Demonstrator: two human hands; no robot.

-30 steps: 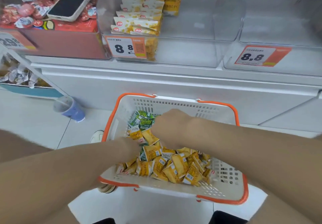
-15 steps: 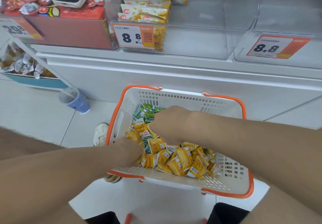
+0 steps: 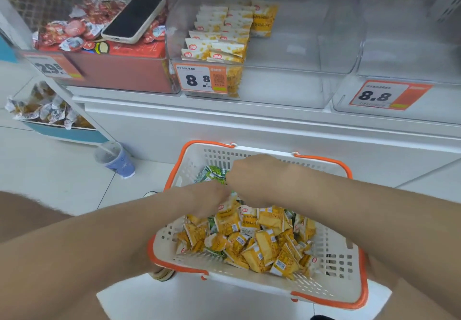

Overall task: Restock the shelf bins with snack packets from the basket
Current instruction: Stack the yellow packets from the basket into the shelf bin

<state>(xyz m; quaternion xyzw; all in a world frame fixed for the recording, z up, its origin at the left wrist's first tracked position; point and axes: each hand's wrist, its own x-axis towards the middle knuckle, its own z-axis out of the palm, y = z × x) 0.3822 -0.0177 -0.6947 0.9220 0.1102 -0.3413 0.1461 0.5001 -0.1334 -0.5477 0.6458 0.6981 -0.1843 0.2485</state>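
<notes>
Both stretched forward, left hand [image 3: 208, 201], right hand [image 3: 252, 175] knuckles-up in basket [image 3: 345, 266], grips hidden.

The basket [image 3: 214, 156] before me is hard plastic — matt white lattice walls with a smooth orange rim. The snack packets [image 3: 259, 242] in it are thin, crinkled film, yellow and shiny, bright along their folds; the green packets [image 3: 212, 174] gleam the same way. Above me, the clear bins [image 3: 299, 45] are glossy see-through plastic. The price tags [image 3: 202, 79] look to me like flat printed paper. The phone [image 3: 134, 18] has a glossy dark glass face in a matt pale case — and the floor tiles [image 3: 50, 175] are smooth, faintly shiny.
</notes>
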